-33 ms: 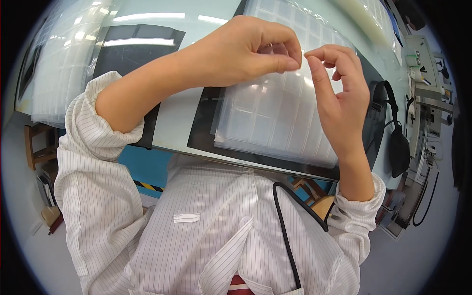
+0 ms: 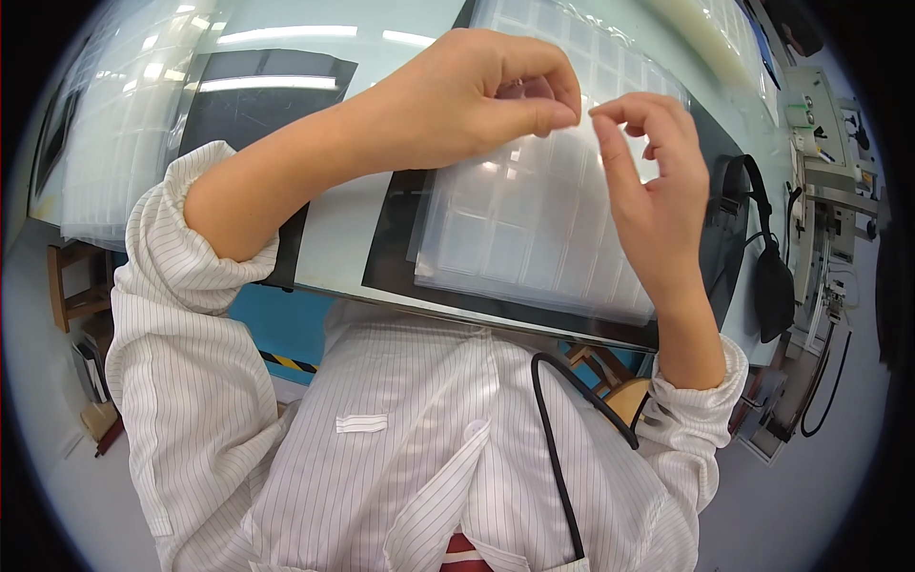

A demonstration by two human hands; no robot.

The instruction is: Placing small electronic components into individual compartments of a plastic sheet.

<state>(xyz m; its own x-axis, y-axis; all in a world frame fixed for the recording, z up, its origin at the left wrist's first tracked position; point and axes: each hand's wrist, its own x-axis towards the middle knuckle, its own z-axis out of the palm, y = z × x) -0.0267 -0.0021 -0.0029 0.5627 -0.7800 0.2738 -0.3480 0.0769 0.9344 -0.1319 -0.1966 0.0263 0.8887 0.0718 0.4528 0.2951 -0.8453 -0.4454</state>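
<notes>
My left hand (image 2: 486, 100) is closed in a pinch, with thumb and forefinger tips together. Facing it, my right hand (image 2: 658, 181) pinches too, and only a small gap separates the two sets of fingertips. Whatever is between the fingers, if anything, is too small or too clear to make out. Below both hands lies a stack of clear plastic sheets (image 2: 519, 243) marked off in a grid of rectangular pockets. My hands hover above it, and my right hand and wrist cover part of its right side.
Under the stack is a black mat (image 2: 389, 243) on a pale table. Another pile of clear gridded sheets (image 2: 100, 167) stands at the left, beside a dark sheet (image 2: 267, 95). A black pouch with a strap (image 2: 774, 296) hangs at the right edge, near equipment (image 2: 827, 176).
My right hand has shifted very slightly to the left, and my left fingertips have risen a little. Both pinches stay the same, and the sheets have not moved.
</notes>
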